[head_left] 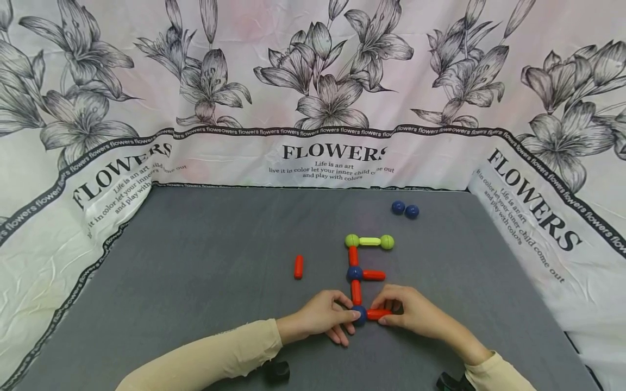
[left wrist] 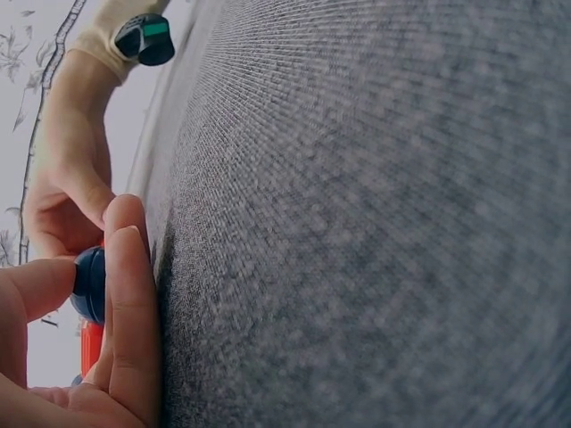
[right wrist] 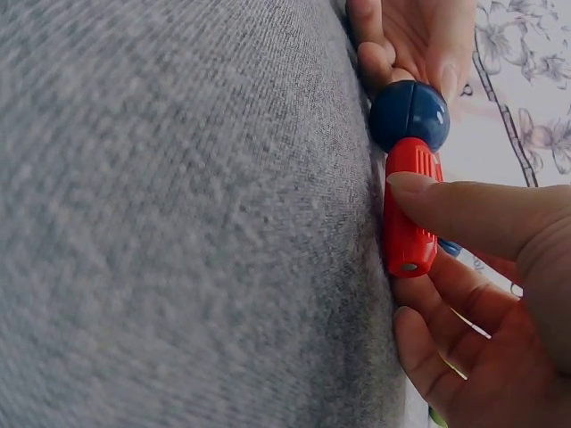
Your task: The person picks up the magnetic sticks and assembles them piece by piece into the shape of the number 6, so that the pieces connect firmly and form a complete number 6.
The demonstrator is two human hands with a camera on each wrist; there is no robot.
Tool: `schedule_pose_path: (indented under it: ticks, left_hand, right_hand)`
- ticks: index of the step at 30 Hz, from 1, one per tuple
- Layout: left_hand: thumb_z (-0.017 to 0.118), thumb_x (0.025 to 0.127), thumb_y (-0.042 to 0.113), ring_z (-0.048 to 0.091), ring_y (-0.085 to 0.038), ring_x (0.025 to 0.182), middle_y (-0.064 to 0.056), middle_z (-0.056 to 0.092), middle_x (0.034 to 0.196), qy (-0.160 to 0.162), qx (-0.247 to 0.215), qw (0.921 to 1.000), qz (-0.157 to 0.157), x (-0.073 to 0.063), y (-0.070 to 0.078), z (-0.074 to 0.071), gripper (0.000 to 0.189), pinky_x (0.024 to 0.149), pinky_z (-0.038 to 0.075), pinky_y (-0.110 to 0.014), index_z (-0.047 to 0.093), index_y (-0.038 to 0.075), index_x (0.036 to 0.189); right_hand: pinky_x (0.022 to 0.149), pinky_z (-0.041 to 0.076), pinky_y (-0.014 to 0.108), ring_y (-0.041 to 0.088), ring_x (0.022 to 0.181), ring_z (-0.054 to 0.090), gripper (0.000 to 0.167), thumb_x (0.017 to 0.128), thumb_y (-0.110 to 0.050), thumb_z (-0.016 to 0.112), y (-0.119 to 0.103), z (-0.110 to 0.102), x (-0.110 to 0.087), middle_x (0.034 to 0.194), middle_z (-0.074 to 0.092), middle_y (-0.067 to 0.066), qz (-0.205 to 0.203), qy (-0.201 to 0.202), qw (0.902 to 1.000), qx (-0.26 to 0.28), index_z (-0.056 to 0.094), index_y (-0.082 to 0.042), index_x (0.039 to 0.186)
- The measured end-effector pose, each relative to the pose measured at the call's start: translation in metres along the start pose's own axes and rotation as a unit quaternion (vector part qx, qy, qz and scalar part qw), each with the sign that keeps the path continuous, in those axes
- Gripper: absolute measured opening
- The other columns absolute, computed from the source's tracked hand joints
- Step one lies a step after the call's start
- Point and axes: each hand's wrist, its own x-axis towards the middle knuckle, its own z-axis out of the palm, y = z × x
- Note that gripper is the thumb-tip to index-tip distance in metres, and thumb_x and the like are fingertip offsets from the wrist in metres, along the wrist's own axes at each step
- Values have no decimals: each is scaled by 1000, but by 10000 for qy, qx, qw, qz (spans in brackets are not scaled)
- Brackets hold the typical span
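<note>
My left hand pinches the lowest blue ball between thumb and fingers. A red rod joins that ball on its right, and my right hand pinches this rod. Above, an upright red rod links the ball to a middle blue ball, from which another red rod points right. One more red rod rises to a green ball. A light green rod runs from there to a second green ball. The whole lies in an E shape.
A loose red rod lies left of the shape on the grey cloth. Two blue balls sit together near the back edge. A floral curtain surrounds the table's back and sides.
</note>
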Motion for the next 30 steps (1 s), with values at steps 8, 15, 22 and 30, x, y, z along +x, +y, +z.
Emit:
schedule_pose_path:
  ticks: [8, 15, 22, 30]
  left_hand:
    - [69, 94, 26, 66, -11, 50, -10, 74, 78, 31, 51, 10000, 19, 0, 1, 0, 27, 46, 55, -22, 58, 7, 110]
    - [69, 94, 26, 67, -11, 51, -11, 74, 79, 2, 46, 10000, -38, 0, 1, 0, 27, 47, 55, -22, 59, 8, 110]
    - [69, 94, 25, 67, -11, 51, -10, 74, 78, -46, 17, 10000, 13, 1, 1, -1, 27, 47, 55, -22, 58, 7, 111]
    - [68, 95, 25, 67, -11, 51, -9, 74, 78, -72, -31, 10000, -12, 0, 0, -1, 26, 47, 55, -21, 58, 7, 110]
  right_hand:
    - [67, 49, 21, 1, 77, 55, 21, 84, -24, 79, -2, 0, 0, 90, 65, -9, 50, 24, 10000, -38, 71, -26, 103]
    - [66, 49, 21, 2, 77, 55, 21, 85, -27, 78, -3, -4, 0, 92, 67, -6, 36, -165, 9999, 22, 71, -22, 104]
    - [70, 53, 22, 3, 82, 59, 23, 86, -28, 77, -6, -17, 3, 100, 70, -2, 82, -413, 9991, 72, 71, -20, 107]
    - [75, 55, 24, 5, 86, 62, 27, 88, -26, 76, 3, -39, 4, 105, 70, 3, 263, -447, 9986, 62, 70, -16, 111]
